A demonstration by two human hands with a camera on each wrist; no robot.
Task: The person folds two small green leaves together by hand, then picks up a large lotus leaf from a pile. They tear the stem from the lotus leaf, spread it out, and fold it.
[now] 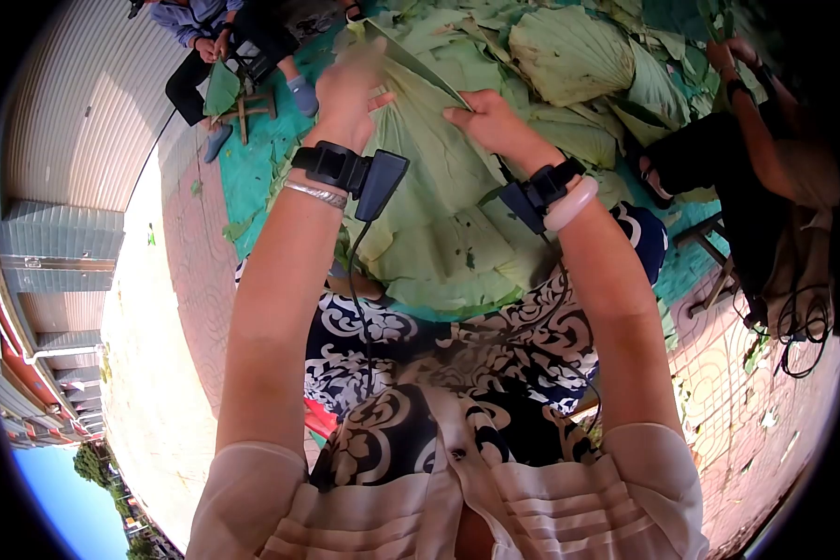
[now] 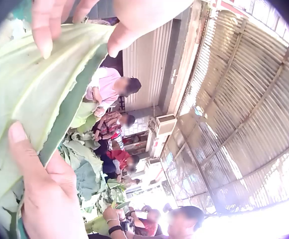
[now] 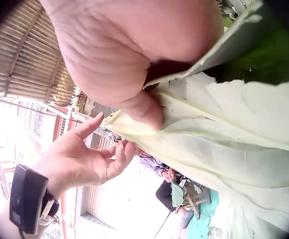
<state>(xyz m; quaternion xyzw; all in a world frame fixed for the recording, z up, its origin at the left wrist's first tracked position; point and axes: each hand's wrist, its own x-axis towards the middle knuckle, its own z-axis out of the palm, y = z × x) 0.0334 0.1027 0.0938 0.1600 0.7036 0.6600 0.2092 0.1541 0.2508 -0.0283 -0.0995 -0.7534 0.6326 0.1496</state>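
Note:
A large pale-green lotus leaf stands up over the person's lap, its darker face showing along a folded edge. The right hand pinches that edge, thumb on the pale ribbed side and fingers behind it. Near the leaf's far corner is the left hand, blurred in the head view. Seen from the right wrist, the left hand has its thumb and fingers spread apart beside the corner. In the left wrist view its fingers overlap the leaf. More leaves lie layered on the lap below.
A heap of lotus leaves covers the green ground sheet ahead. One seated person at upper left holds a leaf; another sits close on the right by a stool. Cables run from both wrist cameras.

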